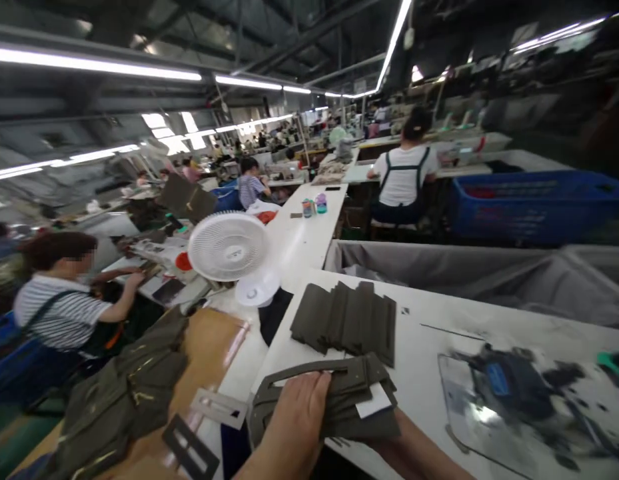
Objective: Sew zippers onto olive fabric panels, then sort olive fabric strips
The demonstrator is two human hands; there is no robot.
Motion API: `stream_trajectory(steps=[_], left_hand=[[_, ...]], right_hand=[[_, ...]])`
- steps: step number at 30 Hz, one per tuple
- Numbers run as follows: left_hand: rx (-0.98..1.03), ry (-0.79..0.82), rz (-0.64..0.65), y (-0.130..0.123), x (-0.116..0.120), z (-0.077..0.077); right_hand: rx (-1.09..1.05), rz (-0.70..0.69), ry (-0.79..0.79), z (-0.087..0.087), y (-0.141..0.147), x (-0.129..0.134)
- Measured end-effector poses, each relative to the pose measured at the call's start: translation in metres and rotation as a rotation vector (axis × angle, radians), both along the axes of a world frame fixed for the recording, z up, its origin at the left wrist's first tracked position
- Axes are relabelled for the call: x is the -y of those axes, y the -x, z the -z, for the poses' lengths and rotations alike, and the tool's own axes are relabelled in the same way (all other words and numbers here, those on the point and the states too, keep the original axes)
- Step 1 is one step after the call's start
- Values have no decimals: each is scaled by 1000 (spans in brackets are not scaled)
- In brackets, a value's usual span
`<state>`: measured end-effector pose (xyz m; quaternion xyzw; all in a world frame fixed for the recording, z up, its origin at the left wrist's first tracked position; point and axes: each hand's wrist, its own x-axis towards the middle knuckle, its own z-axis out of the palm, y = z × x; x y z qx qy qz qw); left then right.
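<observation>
My left hand point(304, 400) lies over a dark olive fabric panel with a long slot point(346, 375), its fingers closed together on it. Beneath that panel is a loose stack of olive fabric pieces point(362, 427), with a small white slip point(373, 401) on top. My right hand point(389, 445) reaches under the right side of this stack and holds it from below; its fingers are hidden. Just beyond, a fanned row of olive fabric pieces point(346, 317) rests on the white table point(414, 393).
A sewing machine point(514, 383) stands at right. To the left are a white fan point(229, 247), slotted templates point(219, 407) and bundled olive pieces point(124, 393). A grey cloth-lined bin point(464, 270) lies behind the table. Co-workers sit at left point(64, 307) and ahead point(406, 173).
</observation>
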<state>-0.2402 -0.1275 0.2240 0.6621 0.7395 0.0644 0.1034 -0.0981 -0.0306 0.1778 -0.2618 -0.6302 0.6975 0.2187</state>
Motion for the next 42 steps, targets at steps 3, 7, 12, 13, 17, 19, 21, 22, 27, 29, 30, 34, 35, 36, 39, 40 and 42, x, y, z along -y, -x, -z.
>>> stream_trajectory(steps=[3,7,12,13,17,19,21,22,27,29,30,34,35,36,39,40,42], left_hand=[[56,49,154,-14,-37,8],[68,180,289,-34,-77,27],[3,361,427,-50,-106,76],[-4,393,430,-51,-109,87],[7,471,408,-55,-111,120],[17,487,403,-56,-109,125],[26,495,400,-56,-108,125],[31,497,398,-56,-108,125],[43,518,369,-56,-107,125],[44,526,355,-56,-106,126],[44,530,349,-56,-107,126],[38,549,332,-57,-107,127],[35,553,329,-57,-108,127],[32,557,327,-56,-108,127],[21,570,324,-56,-109,126],[16,574,323,-56,-109,126],[8,582,324,-55,-110,126]], right_hand=[[23,142,287,19,-24,-10],[194,239,237,56,-65,-41],[418,325,-77,96,-127,-93],[438,313,-153,100,-135,-98],[411,103,-429,105,-146,-96],[392,13,-549,108,-143,-92],[391,-29,-673,112,-137,-90],[393,-42,-738,115,-134,-90],[375,-102,-1048,125,-128,-93],[363,-113,-1142,124,-130,-93],[361,-115,-1179,123,-133,-94],[373,-128,-1284,112,-152,-97],[380,-133,-1305,109,-159,-98],[389,-137,-1326,107,-167,-100],[437,-131,-1384,107,-194,-106],[456,-128,-1401,108,-203,-107],[490,-126,-1427,113,-218,-108]])
